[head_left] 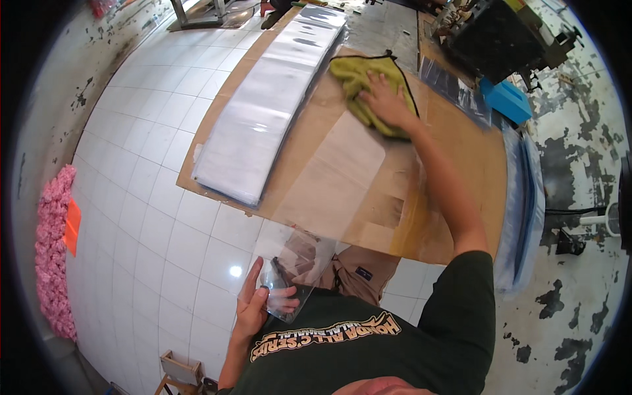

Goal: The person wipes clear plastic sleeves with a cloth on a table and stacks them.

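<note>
My left hand (258, 306) grips the near end of a long transparent plastic sheet (342, 168), thumb on top and fingers showing through the film. That end hangs past the table's front edge, in front of my shirt, while the rest stretches away over the brown board. At the far end of the sheet lies a bunched olive-green cloth (353, 71) with dark edging. Spread flat on this cloth is my right hand (387, 99), its fingers apart and pressing down. Left of the sheet rests a tall stack of similar transparent plastic sheets (253, 122).
Brown cardboard (454, 191) covers the table. At its right edge are bundled plastic sheets (520, 210) and a blue box (505, 100). A dark machine (497, 39) stands at the far right. Pink bundled material (54, 263) leans by the left wall.
</note>
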Action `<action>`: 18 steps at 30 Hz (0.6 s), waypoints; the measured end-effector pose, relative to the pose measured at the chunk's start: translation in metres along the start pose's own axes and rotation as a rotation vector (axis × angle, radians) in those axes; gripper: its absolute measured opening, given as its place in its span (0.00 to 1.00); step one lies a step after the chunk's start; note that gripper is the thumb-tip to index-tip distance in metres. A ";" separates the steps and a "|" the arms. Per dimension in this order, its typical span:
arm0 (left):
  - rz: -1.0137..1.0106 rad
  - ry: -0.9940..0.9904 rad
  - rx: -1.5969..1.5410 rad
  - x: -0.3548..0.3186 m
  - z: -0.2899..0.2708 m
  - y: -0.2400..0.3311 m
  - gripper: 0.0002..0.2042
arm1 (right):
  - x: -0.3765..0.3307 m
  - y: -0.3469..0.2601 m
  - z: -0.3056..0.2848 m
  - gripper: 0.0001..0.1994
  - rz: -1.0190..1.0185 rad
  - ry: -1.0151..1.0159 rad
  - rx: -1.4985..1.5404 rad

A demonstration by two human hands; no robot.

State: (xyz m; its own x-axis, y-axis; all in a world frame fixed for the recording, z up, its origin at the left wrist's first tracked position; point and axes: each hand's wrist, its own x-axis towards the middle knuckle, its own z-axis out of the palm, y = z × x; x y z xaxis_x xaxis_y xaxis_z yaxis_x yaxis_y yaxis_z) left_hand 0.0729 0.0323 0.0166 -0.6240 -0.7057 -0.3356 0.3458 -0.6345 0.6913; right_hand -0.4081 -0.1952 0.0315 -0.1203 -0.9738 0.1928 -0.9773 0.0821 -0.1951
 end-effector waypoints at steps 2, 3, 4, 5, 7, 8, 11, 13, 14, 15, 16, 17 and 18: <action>0.017 0.015 -0.018 0.004 0.003 0.001 0.33 | 0.040 0.051 0.005 0.28 0.087 0.093 0.171; 0.036 0.035 -0.007 0.001 0.002 0.001 0.34 | 0.047 0.043 -0.006 0.26 0.157 0.134 0.195; 0.054 0.052 0.004 -0.002 0.001 0.002 0.34 | 0.055 0.038 -0.023 0.25 0.230 0.174 0.218; 0.070 0.062 0.008 -0.004 0.001 0.002 0.34 | 0.057 0.035 -0.037 0.23 0.306 0.214 0.230; 0.020 0.030 -0.012 -0.005 0.000 0.004 0.35 | 0.043 0.054 -0.055 0.18 0.409 0.639 0.099; 0.001 0.021 -0.028 -0.006 0.000 0.004 0.35 | 0.032 0.061 -0.072 0.19 0.361 0.700 0.192; 0.045 -0.185 0.020 -0.006 0.011 0.012 0.33 | -0.021 0.075 -0.132 0.22 0.421 0.460 0.079; 0.100 -0.293 0.082 0.002 0.030 0.020 0.35 | -0.062 0.098 -0.141 0.21 0.205 0.585 -0.295; 0.130 -0.345 0.113 0.007 0.042 0.024 0.36 | -0.084 0.093 -0.147 0.22 0.098 0.607 -0.361; 0.133 -0.406 0.118 0.009 0.050 0.027 0.36 | -0.104 0.028 -0.167 0.22 -0.030 0.556 -0.157; 0.129 -0.494 0.119 0.013 0.058 0.030 0.36 | -0.135 -0.027 -0.193 0.19 0.168 0.222 0.160; 0.119 -0.592 0.119 0.020 0.067 0.033 0.35 | -0.163 -0.066 -0.205 0.13 0.090 0.065 0.459; 0.062 -0.633 0.064 0.023 0.080 0.040 0.36 | -0.186 -0.101 -0.204 0.14 -0.052 -0.088 0.520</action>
State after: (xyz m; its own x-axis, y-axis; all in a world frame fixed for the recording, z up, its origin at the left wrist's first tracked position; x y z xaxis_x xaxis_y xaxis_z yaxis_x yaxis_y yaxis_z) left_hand 0.0159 0.0156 0.0881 -0.9041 -0.4052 0.1357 0.3642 -0.5646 0.7406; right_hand -0.3221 0.0209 0.2118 -0.0372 -0.9898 0.1373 -0.7632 -0.0606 -0.6433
